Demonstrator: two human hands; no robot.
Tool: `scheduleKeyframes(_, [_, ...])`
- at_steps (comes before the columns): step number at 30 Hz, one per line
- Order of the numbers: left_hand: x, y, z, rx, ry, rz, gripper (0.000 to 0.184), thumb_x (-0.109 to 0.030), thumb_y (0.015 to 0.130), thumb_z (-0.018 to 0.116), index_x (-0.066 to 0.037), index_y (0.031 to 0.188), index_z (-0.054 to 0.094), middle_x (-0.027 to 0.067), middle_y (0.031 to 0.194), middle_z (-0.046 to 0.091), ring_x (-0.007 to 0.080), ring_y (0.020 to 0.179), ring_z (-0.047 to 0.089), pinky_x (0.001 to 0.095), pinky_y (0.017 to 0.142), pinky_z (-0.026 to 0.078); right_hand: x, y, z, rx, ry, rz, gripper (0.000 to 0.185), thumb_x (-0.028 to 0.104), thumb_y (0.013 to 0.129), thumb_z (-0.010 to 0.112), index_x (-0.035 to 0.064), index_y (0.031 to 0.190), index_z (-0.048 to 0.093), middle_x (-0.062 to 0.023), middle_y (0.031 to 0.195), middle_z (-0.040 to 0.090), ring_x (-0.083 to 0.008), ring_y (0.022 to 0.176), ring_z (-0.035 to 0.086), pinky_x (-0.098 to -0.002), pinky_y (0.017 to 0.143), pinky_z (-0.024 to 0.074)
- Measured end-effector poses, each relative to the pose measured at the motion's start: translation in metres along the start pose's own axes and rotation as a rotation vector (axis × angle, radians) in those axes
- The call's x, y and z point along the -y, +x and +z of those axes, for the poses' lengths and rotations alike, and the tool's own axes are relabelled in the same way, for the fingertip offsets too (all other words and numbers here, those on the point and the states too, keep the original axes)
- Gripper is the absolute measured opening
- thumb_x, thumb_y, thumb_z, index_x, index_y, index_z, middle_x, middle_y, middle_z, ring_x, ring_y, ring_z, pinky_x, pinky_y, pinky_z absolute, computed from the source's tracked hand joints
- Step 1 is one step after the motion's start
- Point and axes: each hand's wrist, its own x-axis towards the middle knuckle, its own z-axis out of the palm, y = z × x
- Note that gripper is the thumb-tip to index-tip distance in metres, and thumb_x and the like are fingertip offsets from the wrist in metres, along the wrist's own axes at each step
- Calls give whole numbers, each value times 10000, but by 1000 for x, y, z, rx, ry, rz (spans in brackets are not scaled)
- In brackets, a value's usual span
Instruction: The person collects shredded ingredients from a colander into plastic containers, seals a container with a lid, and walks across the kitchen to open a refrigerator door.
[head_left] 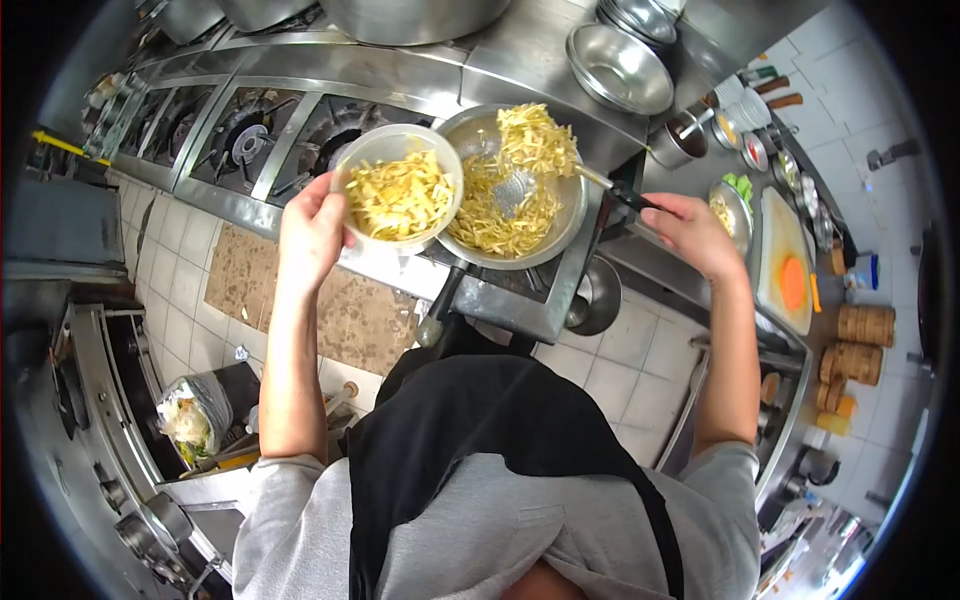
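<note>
My left hand point(312, 222) grips the rim of a round whitish bowl point(367, 146), thumb on the near side. Pale yellow shredded food point(400, 197) fills much of it; I cannot tell its exact kind. The bowl is tilted a little and overlaps the left edge of a frying pan point(583, 215) on the stove. My right hand point(695, 235) is closed round the black handle of a cooking utensil point(628, 195). A heap of the same shreds point(537, 138) covers the utensil's head above the pan. More shreds point(500, 232) lie in the pan, with some bare metal showing.
Gas burners point(248, 143) run to the left of the pan, and a large pot point(415, 20) stands behind. Metal bowls point(620, 68) are stacked at the back right. On the right are a cutting board point(780, 250) and seasoning containers. The pan's handle point(440, 305) points toward me.
</note>
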Motion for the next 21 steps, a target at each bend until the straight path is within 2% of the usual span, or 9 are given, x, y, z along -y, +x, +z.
scheduleKeyframes(2, [-12,13,11,12,30,9,393,-111,921,460,70,1232,620,58,759,670,83,509,535,243,486,432,22,-9,-13,-6,-15,-39,327,189,929,668,18,1208,682,88,734,533,-34,637,442,-207,577,356])
scheduleKeyframes(6, [-19,44,41,63,51,31,352,-103,911,476,77,1154,656,71,742,679,91,510,553,264,494,445,54,-19,-20,-72,-84,-137,330,180,926,671,32,1222,681,96,713,506,-28,634,421,-210,572,346])
scheduleKeyframes(7, [-14,53,49,69,23,30,345,-100,907,486,79,1143,662,75,751,685,96,504,552,272,497,450,66,-26,-15,-69,-79,-158,332,184,921,681,44,1222,683,93,719,515,-23,642,426,-199,587,357])
scheduleKeyframes(8, [-13,60,57,74,26,18,341,-100,907,495,77,1144,663,79,746,687,103,502,558,280,505,460,64,-24,-10,-98,-126,-197,341,203,924,687,24,1215,676,91,739,543,-42,672,466,-227,611,400])
scheduleKeyframes(10, [-15,66,71,69,7,42,336,-104,910,501,74,1142,667,89,742,689,108,507,571,286,512,468,66,-29,16,-192,-191,-368,312,191,916,680,35,1186,680,38,755,627,-146,665,582,-305,623,462])
scheduleKeyframes(12, [-12,72,80,81,-28,54,326,-99,911,499,73,1131,667,96,736,688,113,503,578,294,515,473,56,-29,43,-412,-519,-660,300,156,892,676,61,1176,669,-50,795,671,-305,724,654,-387,640,498])
scheduleKeyframes(13, [-13,72,84,71,-42,50,325,-97,911,498,73,1130,667,95,732,686,114,498,577,294,515,473,56,-31,52,-463,-624,-707,318,128,864,683,135,1182,672,-92,808,638,-350,736,639,-415,629,499])
scheduleKeyframes(17, [-9,71,92,77,-66,54,343,-107,907,484,60,1144,667,86,707,673,117,495,584,296,513,472,55,-41,57,-608,-826,-711,353,131,848,711,205,1192,681,-63,766,573,-278,682,624,-417,613,484])
scheduleKeyframes(21, [-4,73,94,79,-65,59,356,-115,904,475,51,1154,667,82,692,664,117,494,583,295,510,469,60,-54,44,-615,-893,-756,349,134,852,713,200,1193,684,-64,784,591,-272,707,631,-413,642,491])
